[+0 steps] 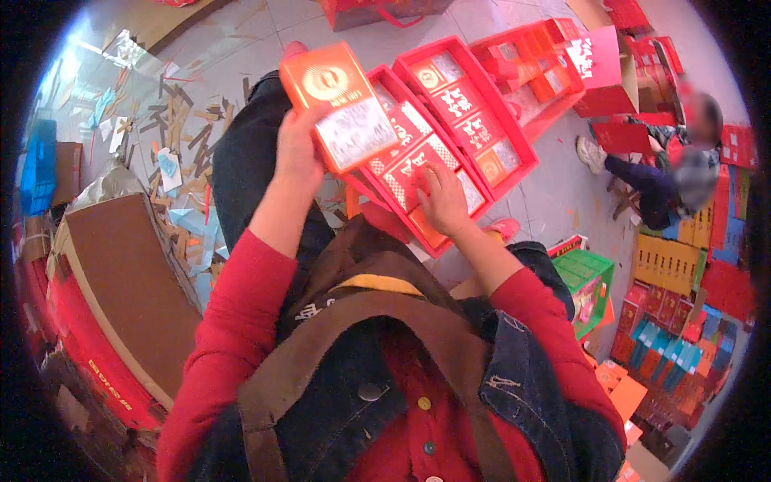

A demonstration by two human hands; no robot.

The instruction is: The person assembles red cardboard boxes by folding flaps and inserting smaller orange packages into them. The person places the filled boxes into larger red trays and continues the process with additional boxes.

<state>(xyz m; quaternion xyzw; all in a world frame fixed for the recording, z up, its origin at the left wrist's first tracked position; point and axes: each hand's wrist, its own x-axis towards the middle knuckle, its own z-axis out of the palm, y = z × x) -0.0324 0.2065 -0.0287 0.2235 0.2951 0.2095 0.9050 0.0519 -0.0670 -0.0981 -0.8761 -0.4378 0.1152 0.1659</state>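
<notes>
My left hand [301,145] grips an orange box [337,88] with a pale silvery lower half, raised over the left edge of a red gift box [384,199]. That gift box stands tilted across my lap, filled with red-and-white patterned packets [405,173] and smaller items. My right hand [442,199] rests on those packets with slightly bent, parted fingers; nothing shows in its grasp. Just beyond it sits a second red gift box [518,161], holding red packets with white lettering and small orange and silvery pieces at its ends.
Further right is another filled red box [522,68]. Cardboard scraps [173,120] litter the floor at left beside a long brown carton [128,273]. A green box [582,285] stands by my right knee. A seated person [683,169] and stacked coloured boxes [675,265] line the right.
</notes>
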